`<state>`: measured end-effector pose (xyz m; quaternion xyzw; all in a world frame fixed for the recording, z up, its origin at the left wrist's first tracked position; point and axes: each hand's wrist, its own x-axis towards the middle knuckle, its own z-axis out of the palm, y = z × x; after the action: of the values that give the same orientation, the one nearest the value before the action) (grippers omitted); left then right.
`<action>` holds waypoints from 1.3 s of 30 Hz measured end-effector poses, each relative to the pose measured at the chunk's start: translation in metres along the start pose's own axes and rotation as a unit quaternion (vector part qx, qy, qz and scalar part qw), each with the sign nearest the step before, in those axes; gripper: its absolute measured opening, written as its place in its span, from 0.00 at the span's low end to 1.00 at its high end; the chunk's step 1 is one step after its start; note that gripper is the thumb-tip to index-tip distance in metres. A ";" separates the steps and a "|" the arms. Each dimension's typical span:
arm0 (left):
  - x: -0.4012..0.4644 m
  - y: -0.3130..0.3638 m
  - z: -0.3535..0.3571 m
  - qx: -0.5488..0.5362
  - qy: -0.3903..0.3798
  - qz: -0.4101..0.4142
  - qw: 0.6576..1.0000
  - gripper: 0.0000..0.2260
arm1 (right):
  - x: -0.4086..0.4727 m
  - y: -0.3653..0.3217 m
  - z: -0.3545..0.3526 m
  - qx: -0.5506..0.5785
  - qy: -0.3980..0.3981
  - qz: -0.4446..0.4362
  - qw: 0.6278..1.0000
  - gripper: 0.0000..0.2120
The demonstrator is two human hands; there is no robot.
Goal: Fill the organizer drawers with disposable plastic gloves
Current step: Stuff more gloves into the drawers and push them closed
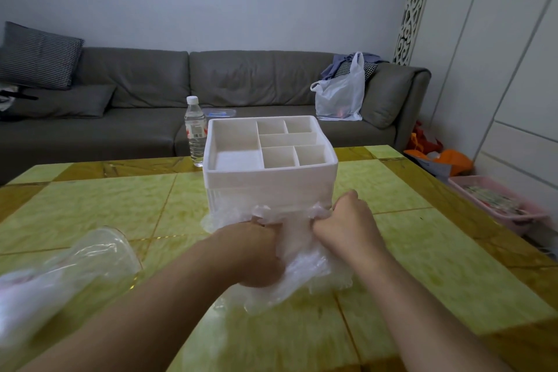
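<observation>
While both hands, left (256, 246) and right (347, 222), clutch a crumpled wad of gloves (305, 263) against the organizer's (268, 181) front on the counter (437, 251), stuffing seems underway; next, I judge, tuck loose edges inside.

A home living room: a long grey sofa (211, 90) runs along the pale wall, with a striped cushion (39, 56) at 1 end and a plastic shopping bag (341, 96) and loose clothes (350, 62) at the other; a low yellow-green tiled tabletop (422, 251) stands before it, carrying a water bottle (195, 130); white cupboard doors (513, 69) line the right wall.
</observation>
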<state>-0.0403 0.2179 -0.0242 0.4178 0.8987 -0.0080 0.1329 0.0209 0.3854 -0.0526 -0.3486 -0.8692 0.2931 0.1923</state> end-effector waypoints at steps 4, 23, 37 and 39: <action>0.007 -0.006 0.003 -0.021 -0.014 -0.008 1.000 0.30 | 0.012 0.006 0.002 0.064 -0.101 0.106 0.987 0.20; -0.044 -0.007 0.008 -0.001 -0.015 -0.008 1.000 0.32 | -0.021 0.006 -0.007 0.002 -0.227 0.045 0.973 0.06; -0.091 -0.005 0.016 -0.086 0.126 -0.015 0.988 0.19 | -0.040 -0.002 -0.007 -0.016 -0.221 0.061 0.973 0.14; -0.102 0.009 0.013 -0.051 0.117 0.008 0.992 0.22 | -0.040 -0.003 -0.008 -0.013 -0.220 0.060 0.973 0.16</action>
<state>0.0321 0.1460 -0.0111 0.4159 0.9039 0.0881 0.0480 0.0513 0.3576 -0.0497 -0.3298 -0.8712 0.3627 -0.0264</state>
